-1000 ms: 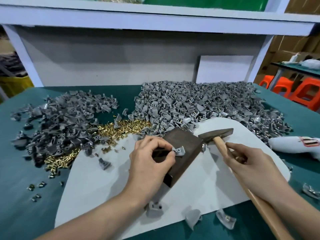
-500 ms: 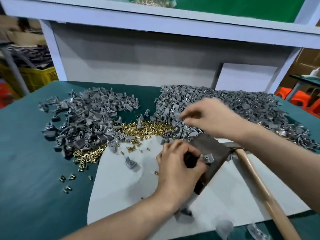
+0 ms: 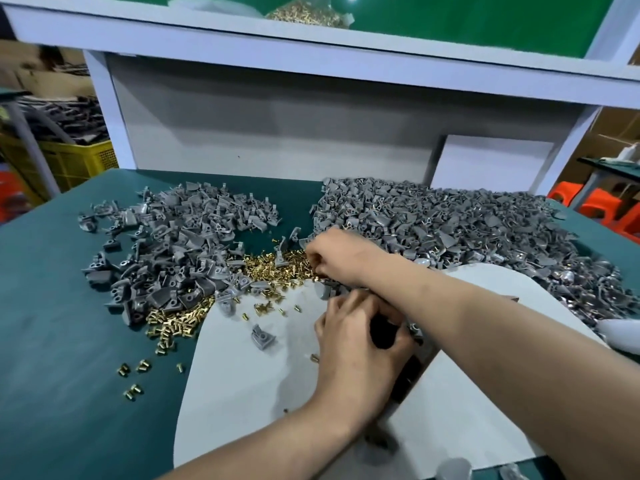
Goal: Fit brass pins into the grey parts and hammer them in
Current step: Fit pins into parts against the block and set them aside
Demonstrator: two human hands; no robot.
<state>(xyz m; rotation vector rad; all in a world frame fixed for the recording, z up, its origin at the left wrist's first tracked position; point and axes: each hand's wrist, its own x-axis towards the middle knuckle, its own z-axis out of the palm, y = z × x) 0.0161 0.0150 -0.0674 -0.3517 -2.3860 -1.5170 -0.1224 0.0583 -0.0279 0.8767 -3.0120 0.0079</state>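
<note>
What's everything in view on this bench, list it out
table: one, green, underneath everything
sheet: one, white, front centre of table
grey parts: two piles, grey, back left and back right; one loose on sheet
brass pins: one heap, gold, between the piles; strays front left
dark block: one, dark, front centre, mostly hidden
crate: one, yellow, far left
stools: at least two, orange, far right
left hand: one, grips dark block
right hand: one, fingers curled in brass pins; hold unclear

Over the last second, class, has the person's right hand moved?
Yes. The right hand has gone forward and left off the white sheet, across the left hand gripping the dark block, onto the brass pins.
</note>
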